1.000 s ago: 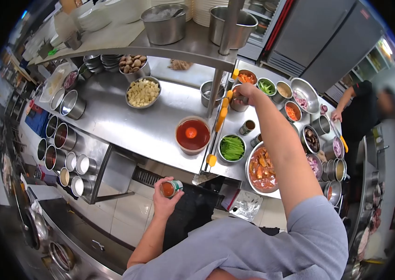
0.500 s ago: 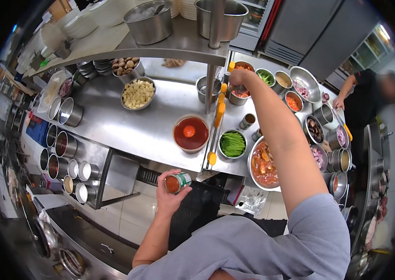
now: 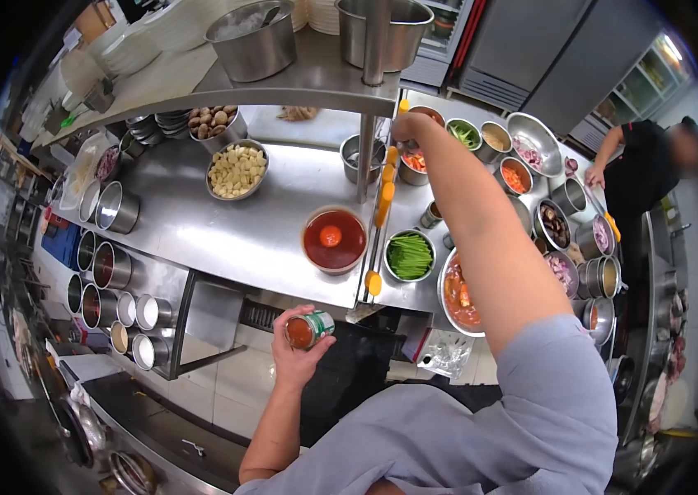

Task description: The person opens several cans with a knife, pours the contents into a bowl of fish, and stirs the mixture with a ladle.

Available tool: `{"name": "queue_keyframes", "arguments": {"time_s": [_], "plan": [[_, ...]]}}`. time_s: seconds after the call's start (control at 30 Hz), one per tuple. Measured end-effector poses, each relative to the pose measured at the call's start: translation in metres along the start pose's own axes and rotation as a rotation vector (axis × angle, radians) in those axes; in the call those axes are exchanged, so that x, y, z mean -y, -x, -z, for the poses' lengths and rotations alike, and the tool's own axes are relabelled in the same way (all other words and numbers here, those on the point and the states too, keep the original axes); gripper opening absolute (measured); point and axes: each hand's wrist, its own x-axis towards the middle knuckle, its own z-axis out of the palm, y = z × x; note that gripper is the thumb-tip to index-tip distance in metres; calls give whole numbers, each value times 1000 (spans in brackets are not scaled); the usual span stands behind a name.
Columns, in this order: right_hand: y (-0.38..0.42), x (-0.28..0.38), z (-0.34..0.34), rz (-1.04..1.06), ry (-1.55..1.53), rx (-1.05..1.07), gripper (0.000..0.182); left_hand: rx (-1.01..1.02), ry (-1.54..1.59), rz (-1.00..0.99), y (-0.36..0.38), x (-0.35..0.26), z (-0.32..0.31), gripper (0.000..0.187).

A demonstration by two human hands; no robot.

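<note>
While the tall gray fridge point(image 3: 522, 54) stands well beyond the right hand point(image 3: 411, 129), the steel counter point(image 3: 176, 214) runs out ahead of the left hand point(image 3: 296, 355), and a raised metal shelf point(image 3: 324, 87) spans it, its right end just beside the right hand. Co-worker point(image 3: 650, 173) in black, well apart, off to the right of both hands.

Bowls next. Wide bowl of red stew point(image 3: 463, 333): closer in to the body than the right hand, partly hidden by that forearm. Bowl of dark red sauce point(image 3: 336, 271), round orange-red thing in it: on the counter ahead of the left hand. Bowl of pale cubes point(image 3: 237, 197): farther out, ahead and left of the left hand. Bowl of chopped greens point(image 3: 411, 280): between the two hands in depth, nearer the body than the right. Bowl of orange pieces point(image 3: 412, 179): directly below the right hand in view, partly covered by it; touching or not, can't tell.

Right hand is bent down at the wrist, fingers hidden, can't tell if it grips anything. Left hand wraps fingers and thumb around a small can point(image 3: 319, 324), tilted, top uncovered, orange-red stuff inside.
</note>
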Motion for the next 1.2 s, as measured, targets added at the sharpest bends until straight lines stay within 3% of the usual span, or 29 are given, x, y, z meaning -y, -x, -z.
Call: {"name": "queue_keyframes", "arguments": {"time_s": [0.07, 0.13, 0.17, 0.2, 0.23, 0.27, 0.33, 0.4, 0.43, 0.53, 0.6, 0.8, 1.0, 1.07, 1.13, 1.2], "plan": [[-33, -4, -12, 63, 70, -47, 17, 0, 48, 54, 2, -2, -1, 71], [-111, -30, -31, 34, 119, -347, 34, 16, 12, 40, -1, -4, -2, 71], [-135, -48, -25, 265, 515, -283, 33, 40, -21, 35, 0, -6, -2, 71], [-131, -62, -18, 316, 186, -145, 33, 45, -29, 51, 1, -10, -3, 71], [-57, -30, -14, 307, 176, -137, 33, 53, -69, 73, -2, -15, -7, 71], [27, 1, -1, -65, -107, -419, 33, 70, -106, 93, -6, -18, -12, 70], [59, -13, -11, 103, -66, -621, 33, 94, -129, 108, -13, -21, -23, 68], [126, -27, -26, 226, -153, -661, 32, 186, -145, 190, -27, -30, -40, 67], [169, -31, -32, 277, -123, -650, 33, 211, -167, 78, -36, -32, -52, 67], [267, -64, -60, 335, -181, -665, 27, 323, -154, 9, -58, -46, -99, 71], [323, -85, -72, 242, -216, -627, 24, 393, -199, -107, -67, -56, -138, 73], [408, -170, -139, 177, -315, -826, 21, 630, -129, -145, -69, -75, -251, 69], [398, -240, -228, 99, -550, -887, 23, 668, -289, -151, -67, -52, -280, 68], [385, -252, -248, 113, -549, -915, 24, 680, -653, -303, -67, -54, -280, 67], [383, -258, -264, 114, -525, -908, 24, 666, -826, -277, -67, -62, -284, 68], [389, -265, -288, 149, -521, -902, 24, 773, -1295, -259, -63, -73, -290, 69]]}}
